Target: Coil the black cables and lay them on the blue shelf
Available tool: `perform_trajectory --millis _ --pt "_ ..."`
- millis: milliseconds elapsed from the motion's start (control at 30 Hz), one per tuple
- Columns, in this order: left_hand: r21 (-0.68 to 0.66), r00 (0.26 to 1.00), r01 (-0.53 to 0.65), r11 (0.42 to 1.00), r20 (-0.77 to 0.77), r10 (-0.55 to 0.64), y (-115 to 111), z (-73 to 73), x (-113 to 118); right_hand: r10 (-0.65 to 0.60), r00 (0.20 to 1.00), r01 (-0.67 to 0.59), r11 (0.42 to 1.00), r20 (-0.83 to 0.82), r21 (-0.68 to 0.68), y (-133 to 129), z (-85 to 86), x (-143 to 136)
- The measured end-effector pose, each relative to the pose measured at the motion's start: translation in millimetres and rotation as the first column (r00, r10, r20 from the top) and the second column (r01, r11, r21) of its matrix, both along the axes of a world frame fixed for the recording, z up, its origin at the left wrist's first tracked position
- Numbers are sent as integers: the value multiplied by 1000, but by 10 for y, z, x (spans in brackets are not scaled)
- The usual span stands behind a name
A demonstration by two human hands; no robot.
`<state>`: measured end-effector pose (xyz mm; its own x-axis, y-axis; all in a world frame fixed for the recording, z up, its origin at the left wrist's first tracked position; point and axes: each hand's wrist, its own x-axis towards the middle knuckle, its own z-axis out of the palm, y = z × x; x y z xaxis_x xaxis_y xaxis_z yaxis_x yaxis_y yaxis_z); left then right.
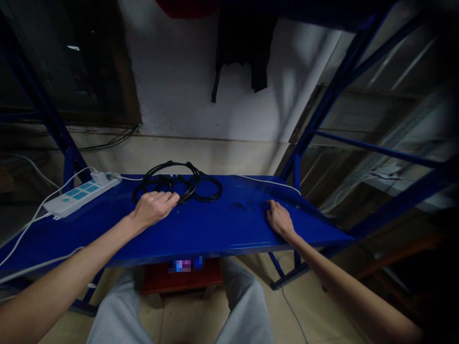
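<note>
Blue table [215, 229] has a black cord [196, 177] looped toward its back; left hand [156, 208] seems closed on the near loops; right hand [280, 220] curls by dark bits [238, 206], grip unclear; cord looks light, bendy, best held where loops bunch.

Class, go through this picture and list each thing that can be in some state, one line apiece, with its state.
Black cables: coiled in loops
Power strip: sockets facing up, white plug in one end
White cord: stretched along the shelf's back edge
Small dark bits: scattered
Dark cloth: hanging
Left hand: fingers curled at the cables' near side, grip unclear
Right hand: fingers bent beside the dark bits
</note>
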<state>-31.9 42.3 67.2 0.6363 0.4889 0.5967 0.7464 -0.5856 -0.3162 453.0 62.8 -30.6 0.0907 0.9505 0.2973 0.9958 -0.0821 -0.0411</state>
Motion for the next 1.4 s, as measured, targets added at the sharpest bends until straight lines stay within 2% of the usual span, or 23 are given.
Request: perform_trajectory --millis 100,200,267,367,500,600,833,967,1133,1300,1400 --pt "-35 1000 28 999 -2 -29 24 -278 131 11 1000 -11 1000 -1 2 -8 -3 -1" --pt "-48 999 -7 999 -35 5 29 -551 237 2 1000 -2 1000 -8 -6 -22 8 -13" --pt "-87 999 -22 996 -41 19 30 -662 283 -6 1000 6 1000 -16 -11 -37 28 -29" --pt "-175 998 -31 984 -61 21 24 -741 332 17 999 -17 1000 -43 -16 -55 71 -61" --pt "-301 994 -24 953 -111 -10 4 -793 387 122 988 -122 992 -90 4 -34 118 -117" --pt "-323 997 -1 946 -75 -25 -11 -815 406 162 980 -155 986 -118 65 39 124 -175" --pt "-331 1000 -18 944 17 25 -88 -780 402 128 986 -119 989 -105 85 239 73 -274" --pt "-393 999 -46 919 4 52 -101 -768 383 153 967 -134 986 -203 102 305 7 -239" --pt "-476 997 -74 877 -15 76 -69 -775 365 187 944 -135 971 -271 198 340 -23 -234" --pt "-531 995 -101 842 -50 88 -66 -737 385 183 924 -79 951 -337 298 265 68 -278" --pt "-548 991 -133 826 -68 114 -65 -726 399 191 912 -26 910 -363 413 216 113 -344"
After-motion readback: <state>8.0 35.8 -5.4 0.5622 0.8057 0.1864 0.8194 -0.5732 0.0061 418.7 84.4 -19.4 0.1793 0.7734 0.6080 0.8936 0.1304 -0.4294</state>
